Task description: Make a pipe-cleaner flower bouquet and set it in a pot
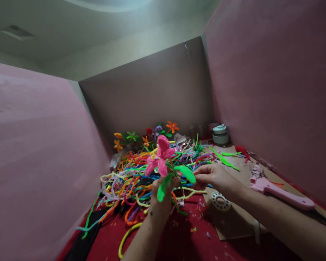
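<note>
A pink pipe-cleaner flower with green leaves stands upright in front of me. My left hand is closed around its stem below the petals; one leaf hangs down over that hand. From the right, my right hand reaches in with its fingers pinched at the tip of the other green leaf. Behind the flower spreads a large tangled heap of coloured pipe cleaners.
Finished flowers stand at the back. On the right are a pink glue gun, a white ring-shaped spool, a cardboard sheet, loose green pieces and a pale green jar. Pink panels rise on both sides.
</note>
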The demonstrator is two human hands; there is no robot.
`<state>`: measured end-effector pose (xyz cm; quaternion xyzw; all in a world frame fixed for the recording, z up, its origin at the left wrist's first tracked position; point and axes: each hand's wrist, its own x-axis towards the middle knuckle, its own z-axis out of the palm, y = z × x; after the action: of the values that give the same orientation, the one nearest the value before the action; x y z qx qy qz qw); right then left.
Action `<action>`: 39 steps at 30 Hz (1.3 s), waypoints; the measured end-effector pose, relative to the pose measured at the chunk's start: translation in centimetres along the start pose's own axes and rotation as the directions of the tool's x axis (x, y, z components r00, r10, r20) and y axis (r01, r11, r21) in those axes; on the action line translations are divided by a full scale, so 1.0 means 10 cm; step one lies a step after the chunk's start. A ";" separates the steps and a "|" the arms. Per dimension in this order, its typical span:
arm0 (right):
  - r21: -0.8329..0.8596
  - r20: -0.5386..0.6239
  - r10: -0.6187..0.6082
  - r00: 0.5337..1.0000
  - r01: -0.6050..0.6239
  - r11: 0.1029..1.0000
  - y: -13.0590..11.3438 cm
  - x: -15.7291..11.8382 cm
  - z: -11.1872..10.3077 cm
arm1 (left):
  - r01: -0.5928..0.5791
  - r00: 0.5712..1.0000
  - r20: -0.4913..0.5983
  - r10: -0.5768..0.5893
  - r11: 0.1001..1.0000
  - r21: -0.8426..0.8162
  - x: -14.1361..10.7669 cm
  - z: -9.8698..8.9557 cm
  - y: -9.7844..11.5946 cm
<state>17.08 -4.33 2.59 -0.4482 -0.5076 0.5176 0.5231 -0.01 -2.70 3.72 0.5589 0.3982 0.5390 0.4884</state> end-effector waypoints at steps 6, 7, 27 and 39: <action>0.027 0.005 -0.028 1.000 0.028 0.999 0.13 0.02 -0.01 | 0.065 0.992 0.121 -0.048 0.988 -0.140 0.01 -0.02 -0.14; 0.031 0.009 -0.028 1.000 0.028 0.999 0.13 0.02 -0.01 | 0.075 0.990 0.131 -0.056 0.986 -0.149 0.03 -0.02 -0.17; 0.342 0.019 -0.213 0.977 0.194 0.920 -0.06 0.07 0.18 | 0.247 0.927 0.312 -0.209 0.965 -0.086 -0.08 0.08 -0.21; 0.287 0.016 -0.207 0.978 0.194 0.938 -0.01 0.04 0.13 | 0.178 0.898 0.422 -0.126 0.980 -0.086 -0.05 0.01 -0.28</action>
<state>15.78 -3.97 2.79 -0.3022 -0.4830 0.5393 0.6201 0.27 -2.65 0.89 0.5967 0.2940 0.3915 0.6358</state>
